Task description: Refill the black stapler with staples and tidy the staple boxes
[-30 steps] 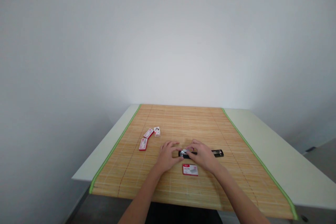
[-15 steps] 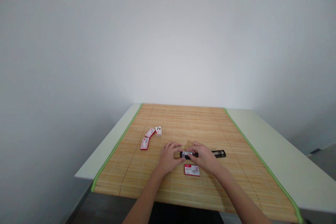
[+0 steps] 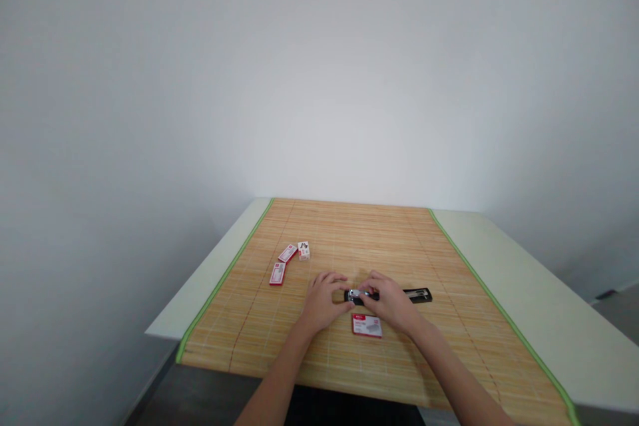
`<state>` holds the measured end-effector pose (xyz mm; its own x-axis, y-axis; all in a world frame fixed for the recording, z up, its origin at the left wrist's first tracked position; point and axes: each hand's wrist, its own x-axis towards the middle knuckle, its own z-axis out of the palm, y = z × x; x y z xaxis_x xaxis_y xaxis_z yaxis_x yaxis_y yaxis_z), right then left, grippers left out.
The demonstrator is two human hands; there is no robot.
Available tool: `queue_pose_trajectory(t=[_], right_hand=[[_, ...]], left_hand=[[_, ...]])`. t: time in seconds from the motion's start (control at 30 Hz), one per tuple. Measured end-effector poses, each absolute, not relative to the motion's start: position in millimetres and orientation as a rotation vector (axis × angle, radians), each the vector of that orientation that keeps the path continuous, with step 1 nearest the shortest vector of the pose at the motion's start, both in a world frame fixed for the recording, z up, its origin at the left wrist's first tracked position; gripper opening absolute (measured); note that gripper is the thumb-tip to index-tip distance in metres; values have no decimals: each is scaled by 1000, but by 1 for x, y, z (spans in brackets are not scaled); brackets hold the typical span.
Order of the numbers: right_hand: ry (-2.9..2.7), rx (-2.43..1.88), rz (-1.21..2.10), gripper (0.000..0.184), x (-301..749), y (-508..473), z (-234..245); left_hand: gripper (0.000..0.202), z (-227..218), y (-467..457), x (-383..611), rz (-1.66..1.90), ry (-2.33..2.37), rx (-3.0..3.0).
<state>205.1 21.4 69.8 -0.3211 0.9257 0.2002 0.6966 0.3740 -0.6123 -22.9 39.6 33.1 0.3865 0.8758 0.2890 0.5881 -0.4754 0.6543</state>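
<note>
An opened black stapler [image 3: 417, 295] lies lengthwise on the bamboo mat, stretched out flat from left to right. My left hand [image 3: 322, 301] curves round its left end, thumb at the near side and fingers at the far side. Over the stapler's left half, my right hand [image 3: 389, 299] pinches with thumb and fingertips at a shiny silvery part [image 3: 355, 293]. Whether that is a loose piece or the stapler's own metal is too small to tell. Just in front of the stapler is a red-and-white staple box [image 3: 367, 325], lying flat.
Toward the left of the bamboo mat [image 3: 369, 233] are two flat red-and-white boxes [image 3: 277, 273] and a small white box [image 3: 304, 251] with a dark picture. The mat has green edging and covers a white table [image 3: 519, 279]. A plain wall stands behind.
The view has shifted slightly, so everything sits a little further right. Both hands keep nearly the same pose at the stapler, and less of the bright silvery strip shows by my right fingertips.
</note>
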Motion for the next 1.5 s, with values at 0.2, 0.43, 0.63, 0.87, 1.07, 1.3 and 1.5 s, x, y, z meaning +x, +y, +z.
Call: queue_pose_trajectory(t=[0.2, 0.43, 0.63, 0.87, 1.07, 1.3, 1.5], right_hand=[[-2177, -1414, 551, 15, 209, 20, 79], [-2257, -1458, 418, 10, 216, 9, 82], [-2235, -1472, 413, 11, 200, 7, 76], [-2044, -1548, 247, 32, 272, 1, 90], [-1619, -1583, 827, 60, 340, -17, 67], [-1644, -1364, 963, 45, 291, -7, 88], [-2067, -1326, 720, 20, 217, 19, 99]], left_hand=[[34, 34, 40, -23, 854, 1247, 2197], [34, 32, 40, -22, 856, 1257, 2190], [34, 31, 41, -22, 862, 1235, 2187], [34, 32, 41, -22, 858, 1246, 2170], [34, 32, 41, -22, 857, 1261, 2165], [33, 33, 41, -23, 848, 1250, 2182], [34, 34, 40, -22, 841, 1244, 2189]])
